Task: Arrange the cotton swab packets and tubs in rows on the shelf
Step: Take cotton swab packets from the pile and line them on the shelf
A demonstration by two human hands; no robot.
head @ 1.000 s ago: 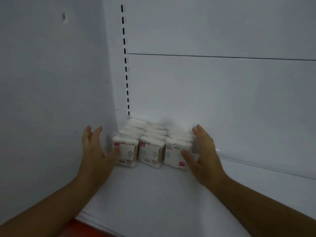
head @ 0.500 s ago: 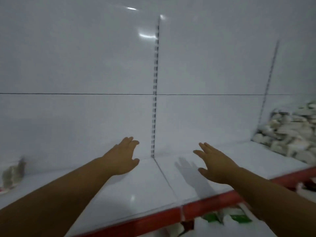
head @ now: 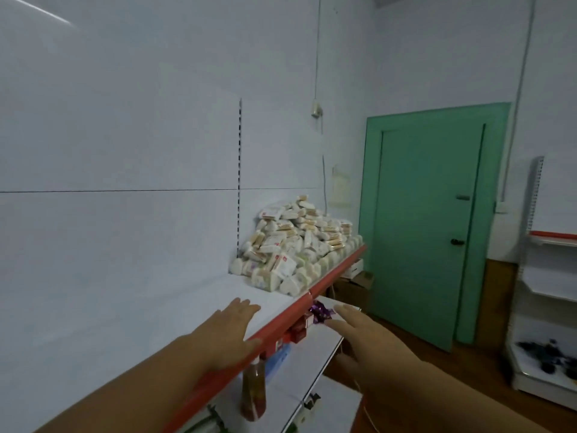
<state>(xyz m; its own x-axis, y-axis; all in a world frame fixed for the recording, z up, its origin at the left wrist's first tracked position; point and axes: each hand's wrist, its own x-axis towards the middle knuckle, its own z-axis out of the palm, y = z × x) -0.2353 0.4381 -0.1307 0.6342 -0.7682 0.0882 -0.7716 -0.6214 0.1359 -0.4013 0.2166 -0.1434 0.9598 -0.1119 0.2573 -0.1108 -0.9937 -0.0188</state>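
Left hand lies flat over the bare white shelf, fingers straight, close together and holding nothing, thumb at the red front edge; contact with the shelf surface cannot be confirmed. Right hand reaches out beyond that edge, above the lower shelf, fingers straight, slightly spread, likewise empty. The cotton swab packets and tubs lie in a loose, unsorted heap at the shelf's far end, against the back panel, well apart from both hands.

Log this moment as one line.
left hand: open, over shelf | right hand: open, empty | swab pile: heaped, untouched
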